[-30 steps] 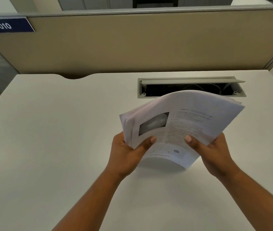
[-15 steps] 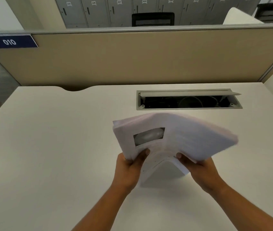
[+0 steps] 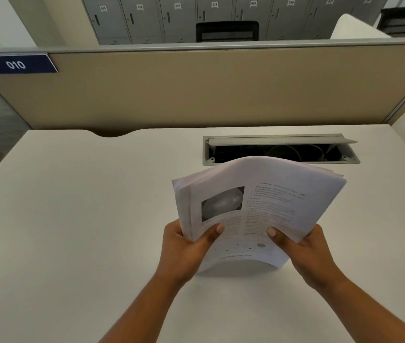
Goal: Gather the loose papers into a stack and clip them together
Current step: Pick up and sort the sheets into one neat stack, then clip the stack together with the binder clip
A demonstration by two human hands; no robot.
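Both the left hand (image 3: 184,248) and right hand (image 3: 302,253) pinch the bowed white printed paper stack (image 3: 253,206), standing on the pale desk (image 3: 73,219); its fanned far-right edge could splay if either pinch loosens.

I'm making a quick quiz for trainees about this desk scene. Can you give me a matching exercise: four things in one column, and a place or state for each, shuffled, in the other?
Things:
1. stack of papers
2. cable hatch
3. number sign
4. desk

Places or states:
A. fixed at the partition's top left
B. lid raised, wires inside
C. held in both hands, bottom edge on the desk
D. bare pale top, no clip in view

Pairs: 1-C, 2-B, 3-A, 4-D
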